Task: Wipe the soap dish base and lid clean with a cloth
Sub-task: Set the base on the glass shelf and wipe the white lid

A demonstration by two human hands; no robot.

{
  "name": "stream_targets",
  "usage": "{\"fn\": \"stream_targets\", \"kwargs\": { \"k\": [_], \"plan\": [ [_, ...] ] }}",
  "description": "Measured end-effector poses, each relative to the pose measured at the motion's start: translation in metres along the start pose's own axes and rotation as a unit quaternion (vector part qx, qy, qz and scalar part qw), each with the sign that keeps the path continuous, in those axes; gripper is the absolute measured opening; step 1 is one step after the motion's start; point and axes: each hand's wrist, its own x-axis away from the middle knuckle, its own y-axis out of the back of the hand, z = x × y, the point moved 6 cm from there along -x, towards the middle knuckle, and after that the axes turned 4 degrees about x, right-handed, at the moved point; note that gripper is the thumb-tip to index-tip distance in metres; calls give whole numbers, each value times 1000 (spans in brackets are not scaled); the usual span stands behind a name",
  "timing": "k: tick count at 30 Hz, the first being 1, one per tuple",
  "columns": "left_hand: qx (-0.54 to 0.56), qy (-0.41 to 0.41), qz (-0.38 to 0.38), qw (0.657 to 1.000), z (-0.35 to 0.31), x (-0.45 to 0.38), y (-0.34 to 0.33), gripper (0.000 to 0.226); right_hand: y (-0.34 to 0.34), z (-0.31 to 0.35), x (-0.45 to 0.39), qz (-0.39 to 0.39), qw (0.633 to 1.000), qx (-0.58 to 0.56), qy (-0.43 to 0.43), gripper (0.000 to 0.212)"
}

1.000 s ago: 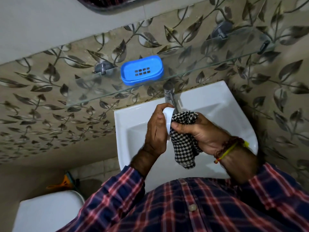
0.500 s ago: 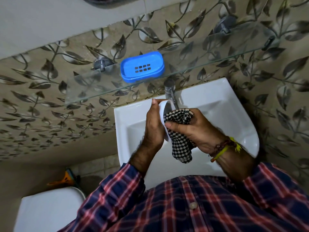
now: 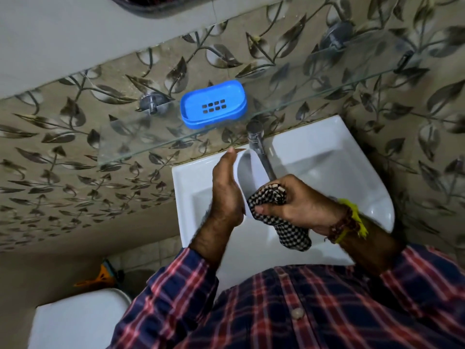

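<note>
Wiping the white lid over the sink

The left hand (image 3: 226, 195) holds the white lid (image 3: 247, 172) on edge; the right hand (image 3: 299, 205) grips the checked cloth (image 3: 289, 230) against it. The blue base (image 3: 214, 104) sits on the glass shelf (image 3: 302, 96).

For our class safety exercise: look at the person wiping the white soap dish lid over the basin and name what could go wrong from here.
1. The left hand holds the white lid upright by its edge; pressure from the checked cloth could make it slip into the basin.
2. The lid sits close to the tap and might knock against it.
3. The blue base rests near the front edge of the glass shelf; a bump could tip it off.
</note>
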Motion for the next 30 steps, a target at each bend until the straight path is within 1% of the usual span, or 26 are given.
{"fn": "stream_targets", "kwargs": {
  "k": [2, 4, 6, 8, 9, 10, 11, 12, 13, 14, 15, 16, 17, 18, 19, 20, 21, 22, 23, 24, 25, 27, 28, 30],
  "plan": [
    [-16, 24, 5, 1000, 3, 1, -1, 33, -2, 1, -1, -16, 1000, 19, 12, 10],
    [-9, 44, 4, 999, 0, 3, -1, 34, -5, 4, -3, -30, 998, 34, 39, 9],
    [-7, 26, -15, 1000, -10, -3, 2, 31, -10, 3, -2, -17, 996, 67, 58, 19],
    [-23, 22, -35, 999, -15, -8, 6, 28, -14, 1, 2, -18, 985, 151, 80, 34],
    [-23, 39, -39, 998, -13, -9, 6, 27, -15, 1, 3, -39, 973, 207, 93, 35],
    [-17, 64, -36, 997, -9, -10, 4, 28, -14, 3, 5, -72, 957, 257, 110, 31],
    [-10, 85, -35, 996, -5, -10, 4, 32, -13, 5, 6, -101, 944, 289, 125, 26],
    [-7, 101, -34, 994, -1, -11, 5, 39, -11, 7, 6, -122, 938, 297, 132, 22],
    [-3, 116, -29, 993, 1, -11, 5, 48, -8, 6, 6, -134, 940, 285, 130, 21],
    [-16, 108, -21, 994, 1, -12, 6, 57, -5, 3, 4, -143, 951, 248, 116, 21],
    [-48, 66, -11, 997, 0, -12, 9, 62, -1, -1, 3, -152, 967, 182, 89, 21],
    [-107, -21, 4, 994, -3, -11, 14, 62, 5, -4, 1, -165, 981, 88, 51, 20],
    [-190, -133, 33, 972, -8, -5, 17, 58, 10, -9, 0, -176, 984, -16, 11, 16],
    [-284, -246, 76, 924, -9, 4, 17, 57, 13, -13, -1, -173, 978, -112, -21, 12],
    [-359, -333, 130, 862, -4, 13, 16, 59, 15, -15, -2, -162, 967, -191, -48, 14],
    [-409, -395, 183, 802, 4, 19, 15, 63, 15, -17, -4, -139, 954, -256, -74, 15],
    [-435, -437, 226, 754, 10, 23, 15, 67, 13, -18, -5, -110, 941, -305, -97, 10],
    [-447, -463, 252, 722, 13, 24, 15, 70, 11, -16, -6, -79, 930, -339, -118, 18],
    [-453, -481, 260, 704, 14, 21, 14, 70, 7, -14, -7, -49, 923, -359, -130, 34],
    [-450, -500, 255, 694, 12, 19, 13, 70, 3, -11, -8, -23, 919, -372, -133, 46],
    [-443, -525, 242, 686, 8, 18, 12, 68, 0, -7, -9, -10, 917, -376, -132, 54],
    [-419, -559, 208, 684, 2, 16, 11, 64, -3, -3, -11, -8, 917, -380, -119, 59],
    [-403, -564, 192, 695, 0, 15, 11, 61, -3, -4, -12, -16, 919, -377, -112, 58],
    [-362, -550, 166, 734, -3, 13, 11, 55, 1, -4, -10, -41, 937, -335, -96, 55]
  ]
}}
